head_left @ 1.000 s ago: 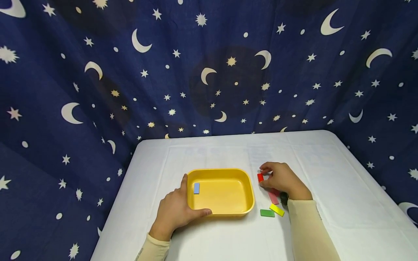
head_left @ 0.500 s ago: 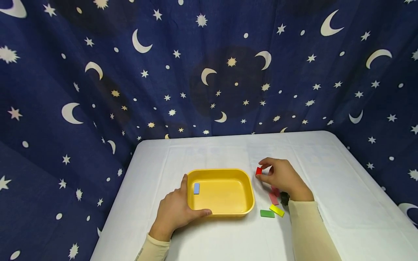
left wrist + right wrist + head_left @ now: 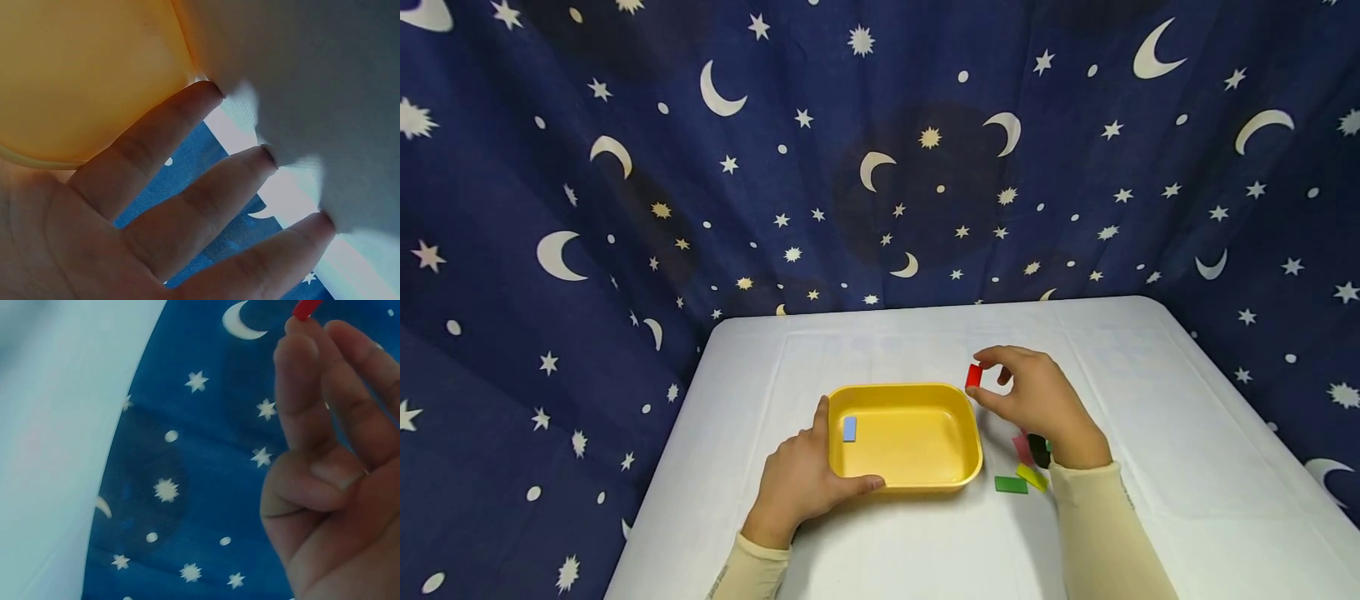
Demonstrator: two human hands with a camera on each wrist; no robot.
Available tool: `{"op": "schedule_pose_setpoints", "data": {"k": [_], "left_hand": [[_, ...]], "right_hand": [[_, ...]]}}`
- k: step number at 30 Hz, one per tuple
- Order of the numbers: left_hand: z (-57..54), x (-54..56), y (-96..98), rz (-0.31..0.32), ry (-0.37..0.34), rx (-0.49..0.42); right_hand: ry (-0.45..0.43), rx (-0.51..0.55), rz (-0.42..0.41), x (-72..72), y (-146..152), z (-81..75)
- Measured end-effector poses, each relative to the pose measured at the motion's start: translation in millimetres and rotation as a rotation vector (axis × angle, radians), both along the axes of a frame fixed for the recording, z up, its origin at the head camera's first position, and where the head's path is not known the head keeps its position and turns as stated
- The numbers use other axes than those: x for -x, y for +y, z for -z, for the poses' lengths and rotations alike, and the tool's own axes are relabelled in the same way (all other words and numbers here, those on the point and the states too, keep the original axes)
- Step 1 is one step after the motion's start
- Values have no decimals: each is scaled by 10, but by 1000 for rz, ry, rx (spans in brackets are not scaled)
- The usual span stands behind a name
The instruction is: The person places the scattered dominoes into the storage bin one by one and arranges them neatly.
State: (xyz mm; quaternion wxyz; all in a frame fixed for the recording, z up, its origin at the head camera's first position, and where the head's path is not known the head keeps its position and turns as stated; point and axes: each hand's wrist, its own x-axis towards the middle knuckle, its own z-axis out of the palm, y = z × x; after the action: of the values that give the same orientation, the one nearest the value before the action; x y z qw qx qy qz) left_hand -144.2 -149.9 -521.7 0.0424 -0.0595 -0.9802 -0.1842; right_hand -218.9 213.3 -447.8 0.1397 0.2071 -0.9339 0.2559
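A red block (image 3: 973,376) is pinched between the thumb and a finger of my right hand (image 3: 1037,396), raised by the back right corner of the yellow tray (image 3: 976,467). In the right wrist view only a bit of the red block (image 3: 306,309) shows beyond the fingertips. My left hand (image 3: 801,479) rests against the tray's left side, index finger along that wall and thumb at the front rim. Its other fingers (image 3: 200,206) are straight, tips touching the white tabletop. Inside the tray, near the left end, lies a light blue block (image 3: 849,429).
Right of the tray lie a green block (image 3: 1011,485), a yellow block (image 3: 1032,477) and a pink block (image 3: 1022,448). A dark object (image 3: 1039,450) sits beside them, partly behind the right wrist. A blue curtain (image 3: 820,167) with moons and stars borders the white table (image 3: 880,558).
My right hand has picked the red block off the table and carried it up and left to the tray's corner. The left hand keeps its place on the tray.
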Motion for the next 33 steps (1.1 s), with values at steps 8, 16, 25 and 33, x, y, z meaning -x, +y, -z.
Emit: {"op": "schedule_pose_setpoints", "data": {"k": [8, 16, 25, 33], "left_hand": [[-10, -8, -8, 5, 6, 3], [-29, -9, -11, 11, -3, -6], [-21, 5, -28, 8, -2, -6], [-44, -3, -42, 25, 7, 6]], "right_hand": [[42, -14, -62, -119, -279, -100], [94, -20, -135, -192, -649, -48], [11, -168, -169, -186, -1114, -27], [-56, -272, -225, -85, -1410, -3]]}}
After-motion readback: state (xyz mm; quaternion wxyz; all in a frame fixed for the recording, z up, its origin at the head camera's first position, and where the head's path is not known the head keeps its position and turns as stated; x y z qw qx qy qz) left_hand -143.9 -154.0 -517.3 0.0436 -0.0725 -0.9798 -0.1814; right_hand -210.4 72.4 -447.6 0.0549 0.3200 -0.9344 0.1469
